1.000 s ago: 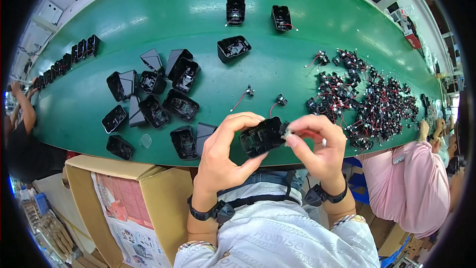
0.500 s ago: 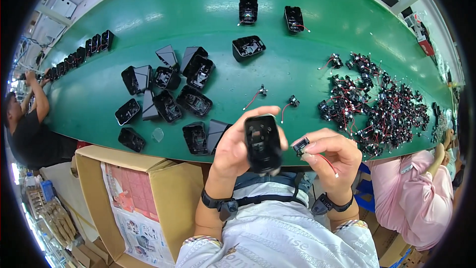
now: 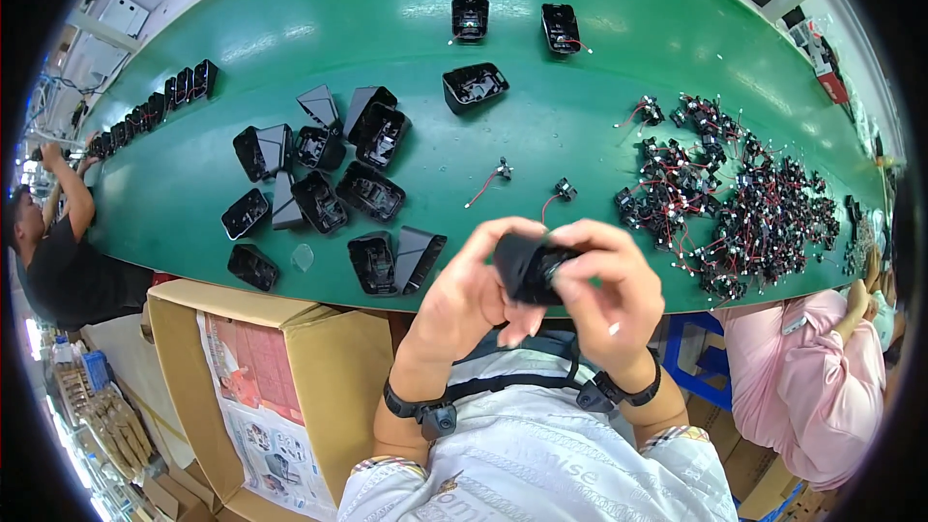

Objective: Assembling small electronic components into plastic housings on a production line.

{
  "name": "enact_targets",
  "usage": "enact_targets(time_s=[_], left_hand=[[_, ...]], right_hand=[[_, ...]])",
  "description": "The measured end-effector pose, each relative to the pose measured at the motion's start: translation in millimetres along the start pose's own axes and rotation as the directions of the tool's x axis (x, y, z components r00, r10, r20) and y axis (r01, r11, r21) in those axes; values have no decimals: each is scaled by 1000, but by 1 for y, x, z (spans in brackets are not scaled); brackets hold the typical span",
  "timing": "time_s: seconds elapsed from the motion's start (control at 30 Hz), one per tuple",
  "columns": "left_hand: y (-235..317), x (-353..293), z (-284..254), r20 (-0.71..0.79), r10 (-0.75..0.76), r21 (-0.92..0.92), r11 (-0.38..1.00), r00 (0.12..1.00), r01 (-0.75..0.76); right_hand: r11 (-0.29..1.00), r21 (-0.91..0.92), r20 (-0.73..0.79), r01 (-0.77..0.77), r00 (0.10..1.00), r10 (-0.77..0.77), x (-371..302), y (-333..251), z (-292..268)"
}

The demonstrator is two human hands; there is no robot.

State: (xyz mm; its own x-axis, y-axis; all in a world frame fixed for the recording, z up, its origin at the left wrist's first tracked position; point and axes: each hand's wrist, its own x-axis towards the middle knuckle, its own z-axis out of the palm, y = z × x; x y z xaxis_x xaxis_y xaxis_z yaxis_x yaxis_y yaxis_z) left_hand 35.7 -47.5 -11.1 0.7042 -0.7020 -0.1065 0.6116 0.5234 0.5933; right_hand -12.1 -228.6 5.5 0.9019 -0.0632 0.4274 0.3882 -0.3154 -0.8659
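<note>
Both hands up at chest height, over the near edge of the bench [image 3: 290, 19]. Left hand [image 3: 474, 295] fingers [image 3: 503, 230] curled shut around the left side of a small black plastic housing [image 3: 527, 266]. Right hand [image 3: 609, 295] fingers [image 3: 580, 237] closed over the housing's right end, thumb pressed at its front. Can't tell if a small part is pinched there, it's hidden by the fingers. Housing sits between the two hands, clear of the bench, tilted.

Relative to the housing:
- Just beyond it on the bench: two loose small black connectors with red wires [image 3: 493, 179].
- Far right: big pile of the same wired connectors [image 3: 744, 203].
- Left: cluster of open black housings [image 3: 329, 174], some on their sides; nearest pair [image 3: 396, 259] just left of the left hand.
- Well beyond, toward the far side: three more single housings [image 3: 474, 87].
- Far left: row of black housings [image 3: 155, 106] lined up along the bench edge.
- Below left: open cardboard box [image 3: 251, 367] with printed paper inside.

Black wrist straps on both wrists. Another person in pink [image 3: 812, 377] at right, another in black [image 3: 58, 261] at left.
</note>
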Motion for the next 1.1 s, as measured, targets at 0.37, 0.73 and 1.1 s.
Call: enact_targets(time_s=[0.37,0.73,1.1], left_hand=[[-15,10,-29,150,347,173,913,926,-370],[-20,6,-17,-30,331,238,919,943,-315],[-17,2,-18,-59,221,115,970,974,-213]], right_hand=[[988,148,-71,-36,996,47,-6,-6,5],[997,-78,-34,-29,999,27,-5,-19,16],[889,-415,263,193,961,-86,19,-39,-6]])
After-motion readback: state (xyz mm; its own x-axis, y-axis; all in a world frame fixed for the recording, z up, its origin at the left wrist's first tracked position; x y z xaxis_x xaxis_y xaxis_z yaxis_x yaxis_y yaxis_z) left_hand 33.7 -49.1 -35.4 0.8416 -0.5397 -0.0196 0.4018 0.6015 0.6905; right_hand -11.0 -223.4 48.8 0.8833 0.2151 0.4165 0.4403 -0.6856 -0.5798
